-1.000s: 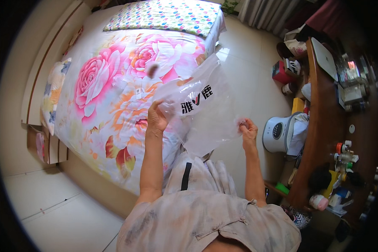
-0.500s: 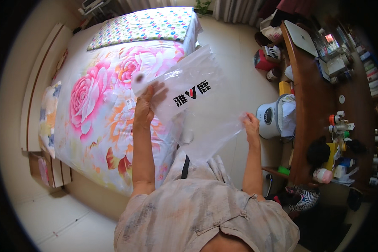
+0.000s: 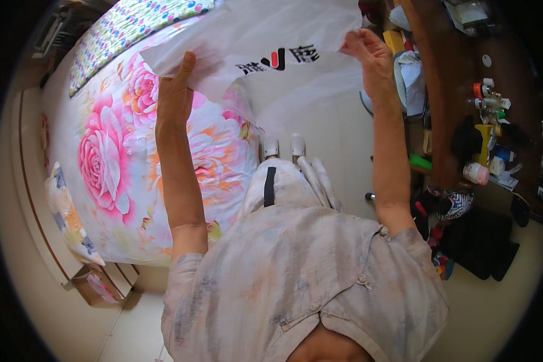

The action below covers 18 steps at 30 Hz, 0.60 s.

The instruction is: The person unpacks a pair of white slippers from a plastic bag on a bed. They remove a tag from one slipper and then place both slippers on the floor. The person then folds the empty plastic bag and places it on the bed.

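Observation:
A translucent plastic bag (image 3: 283, 90) with black and red print is stretched between my two hands, out in front of me. My left hand (image 3: 176, 81) grips its left side, thumb up on the near face and the other fingers behind the film. At the upper right, my right hand (image 3: 368, 54) pinches the bag's right edge between thumb and fingers. The film is see-through enough that the floor and part of the bed show through its lower portion. Its far end runs out at the top of the view.
To my left is a bed with a rose-patterned sheet (image 3: 96, 160) and a folded dotted cover (image 3: 133, 36). A brown desk (image 3: 443, 78) with small bottles stands at right. A white appliance (image 3: 398, 78) is beside it. An open drawer (image 3: 96, 283) lies low at left.
Both hands have risen away from my body and the bag has gone up with them, spread wider between them. The view has shifted, so my feet now show below the bag.

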Each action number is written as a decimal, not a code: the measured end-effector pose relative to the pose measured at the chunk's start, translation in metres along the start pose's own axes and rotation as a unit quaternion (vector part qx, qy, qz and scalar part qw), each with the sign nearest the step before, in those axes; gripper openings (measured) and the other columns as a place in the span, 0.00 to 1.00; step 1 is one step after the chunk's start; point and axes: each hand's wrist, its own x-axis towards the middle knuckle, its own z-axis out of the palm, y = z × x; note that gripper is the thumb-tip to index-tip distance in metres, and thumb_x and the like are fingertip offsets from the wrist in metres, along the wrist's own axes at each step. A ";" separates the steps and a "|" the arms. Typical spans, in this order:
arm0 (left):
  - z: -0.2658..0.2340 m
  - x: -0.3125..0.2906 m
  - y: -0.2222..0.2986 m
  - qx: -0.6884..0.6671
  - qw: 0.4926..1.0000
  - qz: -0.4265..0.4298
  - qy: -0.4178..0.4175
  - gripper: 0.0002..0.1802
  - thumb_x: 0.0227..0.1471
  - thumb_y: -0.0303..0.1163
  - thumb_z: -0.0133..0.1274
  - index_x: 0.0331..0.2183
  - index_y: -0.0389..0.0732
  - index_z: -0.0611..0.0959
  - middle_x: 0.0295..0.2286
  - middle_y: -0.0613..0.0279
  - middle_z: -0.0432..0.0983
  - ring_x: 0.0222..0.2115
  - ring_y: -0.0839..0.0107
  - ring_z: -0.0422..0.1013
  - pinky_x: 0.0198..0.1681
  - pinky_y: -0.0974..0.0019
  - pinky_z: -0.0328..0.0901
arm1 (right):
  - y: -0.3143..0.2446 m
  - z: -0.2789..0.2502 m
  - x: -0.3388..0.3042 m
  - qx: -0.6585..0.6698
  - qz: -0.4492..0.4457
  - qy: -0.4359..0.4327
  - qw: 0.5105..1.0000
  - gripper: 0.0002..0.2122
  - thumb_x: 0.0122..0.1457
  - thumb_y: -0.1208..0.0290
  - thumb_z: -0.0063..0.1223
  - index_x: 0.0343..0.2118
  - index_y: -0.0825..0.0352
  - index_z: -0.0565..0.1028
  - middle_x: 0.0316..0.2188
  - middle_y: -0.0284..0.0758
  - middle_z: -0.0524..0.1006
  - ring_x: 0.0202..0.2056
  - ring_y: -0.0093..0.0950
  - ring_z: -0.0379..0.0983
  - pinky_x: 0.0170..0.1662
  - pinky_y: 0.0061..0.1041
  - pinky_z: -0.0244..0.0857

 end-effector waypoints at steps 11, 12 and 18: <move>-0.043 0.019 -0.074 -0.016 0.988 -0.151 0.028 0.23 0.46 0.32 0.58 0.45 0.36 0.73 0.39 0.61 0.72 0.40 0.73 0.68 0.44 0.70 0.63 | 0.037 0.008 -0.031 -0.102 0.116 0.097 0.983 0.07 0.56 0.71 0.50 0.31 0.71 0.73 0.24 0.32 0.75 0.26 0.20 0.73 0.34 0.17 0.67; -0.047 0.018 -0.080 -0.018 0.986 -0.161 0.036 0.23 0.46 0.32 0.58 0.44 0.36 0.73 0.39 0.61 0.72 0.40 0.73 0.68 0.44 0.70 0.63 | 0.038 0.009 -0.034 -0.124 0.134 0.089 0.979 0.07 0.56 0.72 0.50 0.31 0.72 0.73 0.24 0.32 0.75 0.26 0.20 0.73 0.34 0.17 0.66; -0.063 0.022 -0.105 -0.007 0.977 -0.211 0.041 0.22 0.47 0.32 0.57 0.44 0.35 0.74 0.39 0.61 0.73 0.40 0.73 0.69 0.44 0.69 0.63 | 0.055 0.010 -0.050 -0.309 0.129 0.030 0.942 0.06 0.55 0.74 0.50 0.31 0.72 0.73 0.25 0.30 0.74 0.27 0.18 0.71 0.32 0.15 0.64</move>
